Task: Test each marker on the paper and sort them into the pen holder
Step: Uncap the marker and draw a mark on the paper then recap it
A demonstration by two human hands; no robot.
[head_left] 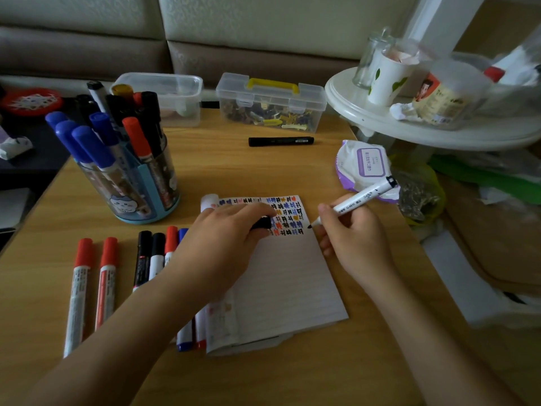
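A white marker (361, 199) with a black tip is held in the grip of the right hand (352, 240), its tip set at the right edge of the notepad (281, 276), beside rows of coloured test marks. A black cap (261, 223) is clasped in the grip of the left hand (218, 244), which is pressed on the notepad. Left of the notepad, capped markers (108, 276) are laid on the tabletop (234, 171). Beyond them, the pen holder (140, 183) is filled with markers. A black marker (281, 141) is seen behind the notepad.
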